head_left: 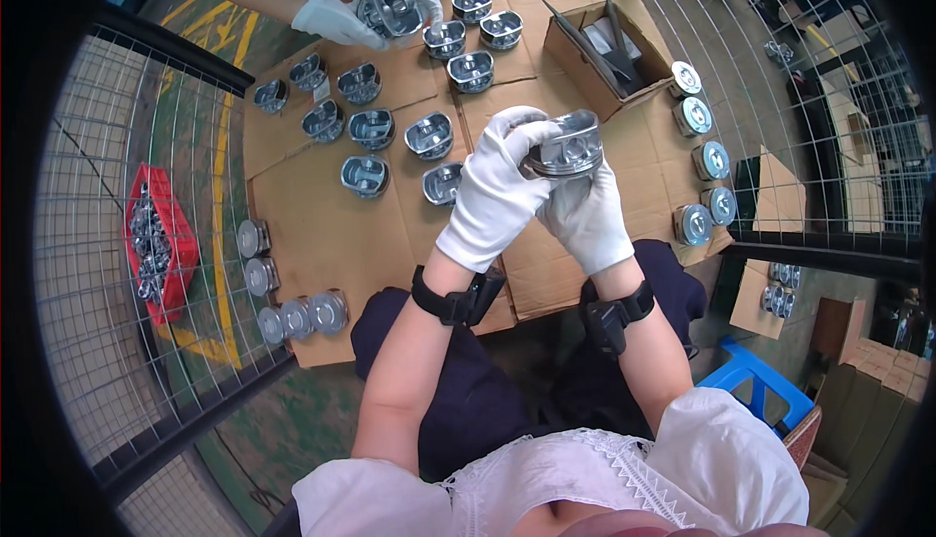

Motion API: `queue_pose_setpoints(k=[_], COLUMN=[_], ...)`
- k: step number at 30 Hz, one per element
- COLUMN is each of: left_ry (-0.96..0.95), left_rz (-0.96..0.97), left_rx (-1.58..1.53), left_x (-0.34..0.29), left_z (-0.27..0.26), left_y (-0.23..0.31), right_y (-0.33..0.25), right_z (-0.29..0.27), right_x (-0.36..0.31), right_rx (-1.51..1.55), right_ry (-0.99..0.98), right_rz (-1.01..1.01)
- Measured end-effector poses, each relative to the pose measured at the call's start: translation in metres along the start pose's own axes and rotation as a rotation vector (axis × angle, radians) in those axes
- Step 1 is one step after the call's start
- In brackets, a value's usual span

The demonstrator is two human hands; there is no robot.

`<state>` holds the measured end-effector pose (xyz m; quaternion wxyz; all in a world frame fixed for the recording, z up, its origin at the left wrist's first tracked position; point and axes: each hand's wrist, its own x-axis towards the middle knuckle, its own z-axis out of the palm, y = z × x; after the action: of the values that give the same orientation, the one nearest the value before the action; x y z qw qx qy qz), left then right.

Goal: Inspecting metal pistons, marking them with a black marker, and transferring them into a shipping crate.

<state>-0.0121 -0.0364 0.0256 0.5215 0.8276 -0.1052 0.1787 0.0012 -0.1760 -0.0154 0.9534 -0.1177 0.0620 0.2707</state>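
A shiny metal engine piston (569,147) is held up over the cardboard-covered table, between my two white-gloved hands. My left hand (497,171) grips its left side, with the fingers curled over the top. From below and the right, my right hand (588,213) closes on the same piston; part of its fingers is hidden behind it. Nearest to my left hand, another piston (444,184) sits on the cardboard, partly covered by the glove. Several more stand with their hollow sides up, among them one piston (429,136) farther left and another piston (471,72) beyond my hands.
Across the table a co-worker's gloved hands hold a piston (391,10). A cardboard box (604,59) with grey dividers stands at the far right. Pistons (694,225) line the right edge, others (329,312) the near left. Wire mesh (117,244) flanks the table; outside it is a red crate (174,244).
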Motion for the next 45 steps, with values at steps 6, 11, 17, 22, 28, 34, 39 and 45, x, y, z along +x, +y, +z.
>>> queue_pose_setpoints(k=[6,11,17,22,28,34,39,45], left_ry=[0.013,0.032,0.029,0.025,0.047,0.082,0.100,0.076], left_rz=[-0.021,-0.057,-0.103,-0.117,-0.114,-0.066,-0.101,-0.219], left_rx=[-0.028,0.012,0.245,0.219,0.061,0.008,-0.032,-0.172], left_x=[0.000,0.001,-0.001,-0.005,-0.003,-0.002,-0.004,-0.001], left_z=[0.001,-0.002,-0.002,0.003,0.010,0.012,0.009,0.008], left_y=[0.002,-0.001,-0.021,-0.036,-0.018,-0.013,-0.020,-0.010], right_y=[0.002,0.004,0.001,-0.002,0.007,0.022,0.010,0.007], right_z=[-0.017,-0.017,0.004,0.007,0.000,-0.007,-0.004,0.003], right_x=[-0.004,-0.005,-0.004,-0.005,-0.007,0.001,0.000,0.000], right_rx=[-0.009,-0.055,-0.029,-0.239,-0.622,-0.893,-0.573,-0.126], right_ry=[-0.016,-0.064,0.053,0.019,0.243,0.386,0.212,0.034], right_rz=[0.111,0.213,0.116,-0.023,-0.360,-0.431,-0.194,0.208])
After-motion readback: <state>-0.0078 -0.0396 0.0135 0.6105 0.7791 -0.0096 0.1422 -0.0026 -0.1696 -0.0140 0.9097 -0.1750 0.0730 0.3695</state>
